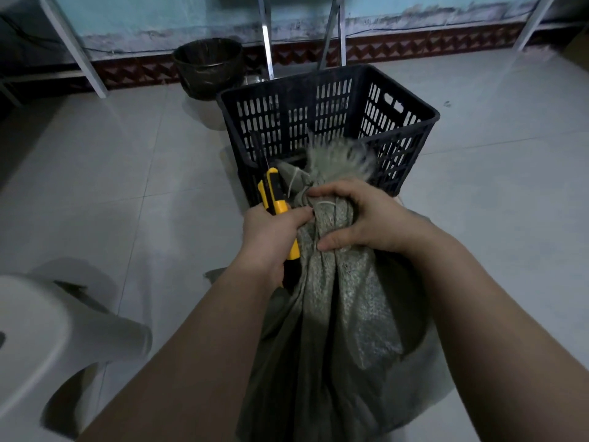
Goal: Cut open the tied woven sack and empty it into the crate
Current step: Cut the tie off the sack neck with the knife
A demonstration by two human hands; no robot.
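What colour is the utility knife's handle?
Yellow and black utility knife in the left hand; head view.

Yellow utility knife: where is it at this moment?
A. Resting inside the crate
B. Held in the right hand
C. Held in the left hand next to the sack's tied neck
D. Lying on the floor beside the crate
C: the left hand grips the yellow utility knife beside the sack neck, which the right hand clasps.

One camera, worn on the person's head, looks forward and steeply down, close over both forearms, the floor (95, 173) spreading beyond to the wall (159, 17) at the top edge.
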